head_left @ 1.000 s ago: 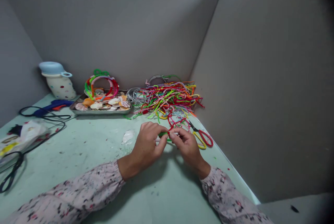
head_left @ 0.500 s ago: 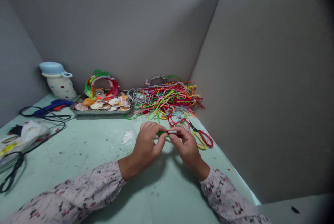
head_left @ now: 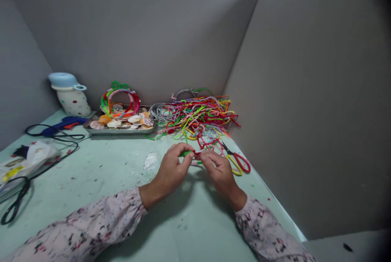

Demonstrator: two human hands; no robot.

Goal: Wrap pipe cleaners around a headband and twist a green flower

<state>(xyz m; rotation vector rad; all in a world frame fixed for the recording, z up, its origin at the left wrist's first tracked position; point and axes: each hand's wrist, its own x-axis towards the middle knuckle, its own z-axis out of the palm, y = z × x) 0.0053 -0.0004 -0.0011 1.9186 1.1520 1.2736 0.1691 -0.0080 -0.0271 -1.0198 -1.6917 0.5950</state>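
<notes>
Above the front half of the table, my left hand [head_left: 174, 168] pinches a thin band wrapped in green pipe cleaner [head_left: 185, 153] between thumb and forefinger. My right hand [head_left: 220, 170] is closed on the red pipe cleaner [head_left: 197, 153] at the same band, its fingertips close to the left ones. A pale grey bit of the band shows beside the red. Below the fingers a pink and green stretch [head_left: 195, 163] is visible; the rest is hidden by the hands. Scissors [head_left: 241, 162] with red and yellow handles lie just right of my right hand.
A heap of coloured pipe cleaners [head_left: 201, 113] lies at the back, beside grey wire hoops [head_left: 161, 111]. Left of it, a metal tray [head_left: 122, 131] holds shells and wrapped hoops [head_left: 134, 99]. A bottle [head_left: 73, 101], black cord [head_left: 71, 144] and plastic bag [head_left: 41, 154] are farther left.
My right fingers have shifted slightly over the band, covering more of the pale grey piece. A pink and green stretch now shows beneath. The view has moved a little.
</notes>
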